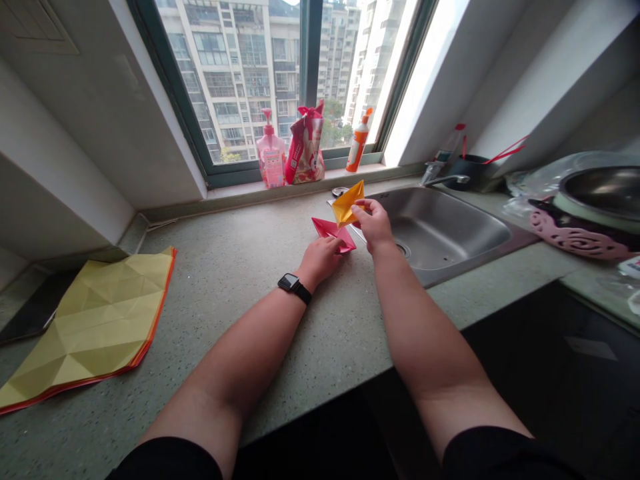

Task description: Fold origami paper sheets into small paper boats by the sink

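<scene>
Two pieces are folded so far: my right hand (374, 223) pinches the yellow-orange paper (348, 204) by the sink (440, 227), my left hand (320, 261) presses, fingers together, on the red paper (331, 233), and a creased sheet (90, 333) lies open

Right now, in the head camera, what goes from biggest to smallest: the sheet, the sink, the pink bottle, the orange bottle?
1. The sheet and the sink both look biggest. The sheet is nearer the camera, so I can't rank those two.
2. The pink bottle.
3. The orange bottle, a little slimmer.
</scene>
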A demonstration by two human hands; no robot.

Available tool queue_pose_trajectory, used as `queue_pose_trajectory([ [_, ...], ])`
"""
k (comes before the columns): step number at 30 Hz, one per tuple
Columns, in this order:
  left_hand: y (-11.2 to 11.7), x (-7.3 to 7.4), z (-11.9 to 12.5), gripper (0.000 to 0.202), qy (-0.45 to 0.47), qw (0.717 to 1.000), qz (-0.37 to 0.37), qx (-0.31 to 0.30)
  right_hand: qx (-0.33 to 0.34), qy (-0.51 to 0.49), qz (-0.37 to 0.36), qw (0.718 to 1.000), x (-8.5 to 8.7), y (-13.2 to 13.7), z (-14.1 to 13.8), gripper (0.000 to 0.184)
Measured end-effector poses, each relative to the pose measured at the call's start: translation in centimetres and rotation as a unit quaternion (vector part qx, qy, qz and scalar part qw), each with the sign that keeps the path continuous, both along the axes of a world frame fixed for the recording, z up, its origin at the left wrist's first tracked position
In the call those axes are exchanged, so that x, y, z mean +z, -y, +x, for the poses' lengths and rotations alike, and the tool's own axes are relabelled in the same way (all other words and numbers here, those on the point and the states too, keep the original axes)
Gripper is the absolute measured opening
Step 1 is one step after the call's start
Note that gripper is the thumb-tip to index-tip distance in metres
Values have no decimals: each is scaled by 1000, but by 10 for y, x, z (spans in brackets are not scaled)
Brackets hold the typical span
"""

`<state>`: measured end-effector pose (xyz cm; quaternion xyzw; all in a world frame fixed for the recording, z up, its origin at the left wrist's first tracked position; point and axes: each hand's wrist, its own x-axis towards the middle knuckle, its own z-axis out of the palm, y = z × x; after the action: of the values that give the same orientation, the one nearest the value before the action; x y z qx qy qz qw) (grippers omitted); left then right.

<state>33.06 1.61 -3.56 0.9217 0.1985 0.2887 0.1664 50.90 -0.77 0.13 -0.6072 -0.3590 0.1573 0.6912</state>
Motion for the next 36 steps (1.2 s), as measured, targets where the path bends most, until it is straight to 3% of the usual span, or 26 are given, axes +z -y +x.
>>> queue_pose_trajectory([
  [8, -4, 0, -6, 16, 17, 1000, 11, 9, 6, 5, -9, 1000, 2, 5, 1, 41],
  [13, -7, 2, -19, 18, 32, 999, -23, 34, 58, -2, -15, 998, 3, 6, 3, 39],
  [20, -9, 7, -26, 19, 71, 996, -43, 13, 115, 11, -38, 993, 6, 8, -6, 34],
  [27, -11, 3, -25, 18, 107, 993, -55, -5, 99, 4, -127, 987, 9, 11, -7, 22],
  [36, -19, -7, -20, 7, 99, 995, -7, -10, 61, -3, -185, 981, 11, 13, -3, 25],
])
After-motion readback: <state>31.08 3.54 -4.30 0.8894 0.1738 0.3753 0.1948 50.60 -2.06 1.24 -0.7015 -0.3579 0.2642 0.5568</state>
